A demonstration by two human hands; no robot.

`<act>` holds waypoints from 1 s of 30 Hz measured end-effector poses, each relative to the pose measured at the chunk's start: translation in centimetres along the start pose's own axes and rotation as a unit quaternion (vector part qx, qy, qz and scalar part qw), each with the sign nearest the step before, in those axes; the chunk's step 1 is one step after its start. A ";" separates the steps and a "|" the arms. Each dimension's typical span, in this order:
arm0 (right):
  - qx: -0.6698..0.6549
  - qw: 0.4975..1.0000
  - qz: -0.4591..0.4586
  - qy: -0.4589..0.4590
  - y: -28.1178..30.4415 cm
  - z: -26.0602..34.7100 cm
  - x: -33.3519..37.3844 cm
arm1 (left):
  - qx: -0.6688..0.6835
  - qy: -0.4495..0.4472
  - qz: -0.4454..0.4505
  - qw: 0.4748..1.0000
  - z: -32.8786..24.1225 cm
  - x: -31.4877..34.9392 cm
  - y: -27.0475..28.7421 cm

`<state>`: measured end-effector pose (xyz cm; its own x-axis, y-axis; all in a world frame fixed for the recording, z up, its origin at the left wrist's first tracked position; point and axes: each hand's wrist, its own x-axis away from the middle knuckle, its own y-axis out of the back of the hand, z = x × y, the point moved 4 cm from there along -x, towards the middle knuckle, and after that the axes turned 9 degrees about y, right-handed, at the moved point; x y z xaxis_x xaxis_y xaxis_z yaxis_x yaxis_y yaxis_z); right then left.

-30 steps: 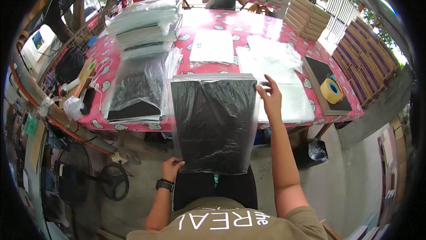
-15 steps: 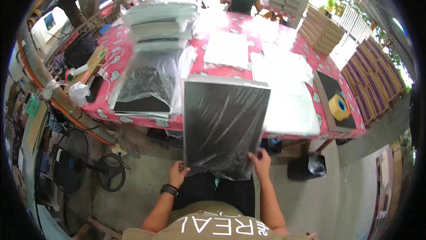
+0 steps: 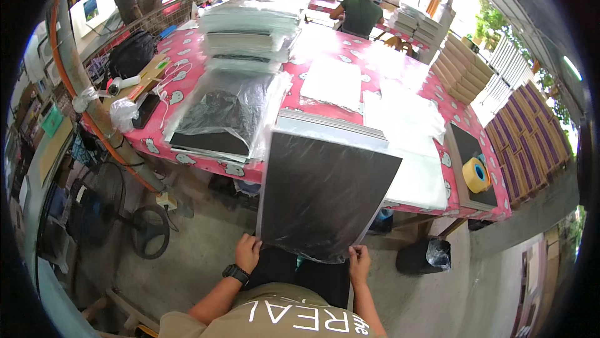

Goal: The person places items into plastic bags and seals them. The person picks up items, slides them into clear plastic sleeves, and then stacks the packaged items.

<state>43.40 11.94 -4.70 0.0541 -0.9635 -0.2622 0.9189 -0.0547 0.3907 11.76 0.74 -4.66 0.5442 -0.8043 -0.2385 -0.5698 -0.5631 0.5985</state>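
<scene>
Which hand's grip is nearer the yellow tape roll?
Right. The right hand's grip is at the dark wrapped board's lower right corner, left of the tape roll and lower in view; the left hand's grip is at the lower left, farther away.

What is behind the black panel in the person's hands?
Behind the black panel, layered pale edges show along its top, then pink tablecloth. The panel hides whatever lies lower, including part of the tablecloth's front edge.
</scene>
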 end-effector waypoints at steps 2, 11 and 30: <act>-0.035 0.999 0.015 -0.027 -0.1 -0.9 0.8 | 0.025 -0.020 -0.003 0.999 0.2 0.4 0.1; -0.106 0.973 0.202 -0.025 -1.9 7.7 -4.2 | 0.412 0.009 -0.065 0.909 -6.6 -7.9 8.1; -0.265 0.892 0.365 -0.018 -9.1 12.6 -5.6 | -0.070 -0.381 -0.367 0.846 -19.6 -20.0 25.5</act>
<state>29.83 14.52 4.36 0.7106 -0.6996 -0.0751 0.6997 0.7138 -0.0289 -1.59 6.19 30.39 0.1348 -0.1668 -0.9767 -0.1442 -0.9785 0.1473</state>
